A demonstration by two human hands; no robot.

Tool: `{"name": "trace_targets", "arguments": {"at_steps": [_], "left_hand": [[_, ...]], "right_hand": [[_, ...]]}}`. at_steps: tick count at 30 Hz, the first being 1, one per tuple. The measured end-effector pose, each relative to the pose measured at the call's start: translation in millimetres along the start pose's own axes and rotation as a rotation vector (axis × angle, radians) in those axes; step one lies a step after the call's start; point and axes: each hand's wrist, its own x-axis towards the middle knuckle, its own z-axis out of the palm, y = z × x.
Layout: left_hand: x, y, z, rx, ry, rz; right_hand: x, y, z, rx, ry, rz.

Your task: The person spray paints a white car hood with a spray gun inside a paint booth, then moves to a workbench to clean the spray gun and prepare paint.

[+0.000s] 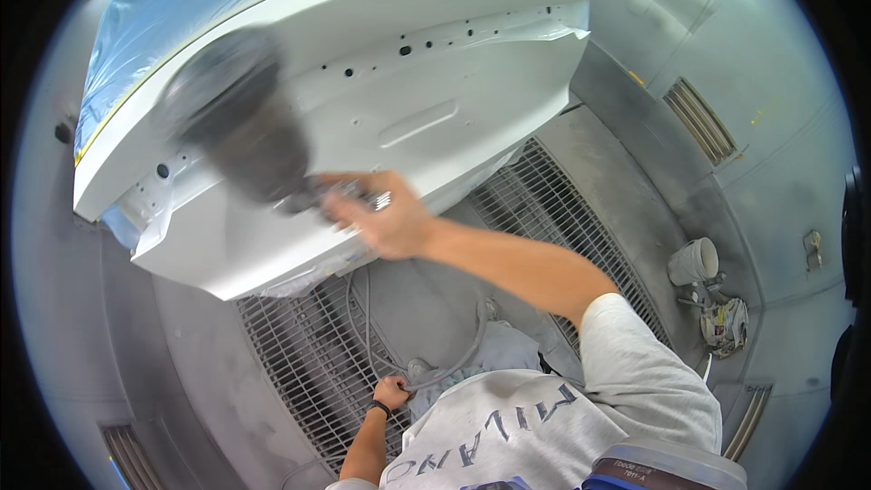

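My right hand grips a spray gun with a large dark cup, blurred by motion, held over a white car trunk lid. The panel has a row of dark holes and a recess. Low down beside my legs, my left hand is closed on a grey hose, which loops across the floor. Blue plastic film covers the car above the panel. Whether the gun is spraying cannot be made out.
Floor gratings run under and beside me. At the right, near the grey booth wall, stand a white bucket and a paint-spattered bag-like item with metal fittings. A slatted vent is in that wall. A respirator-like item hangs below my view.
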Motion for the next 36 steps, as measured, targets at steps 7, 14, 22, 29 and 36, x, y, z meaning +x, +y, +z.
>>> {"name": "trace_targets", "arguments": {"at_steps": [7, 14, 22, 29, 36], "left_hand": [[66, 125, -8, 0.0, -0.056, 0.244], [145, 319, -1, -0.014, -0.22, 0.314], [186, 428, 9, -0.064, -0.36, 0.286], [206, 433, 1, -0.058, -0.393, 0.297], [229, 470, -3, -0.15, -0.392, 0.288]], "right_hand": [[-66, -6, -267, -0.059, 0.509, 0.018], [-140, -17, -530, -0.08, 0.704, -0.086], [-96, -25, -669, -0.425, 1.113, 0.071], [-77, -95, -564, -0.216, 0.463, 0.081], [-15, -114, -554, -0.145, 0.112, 0.019]]}}
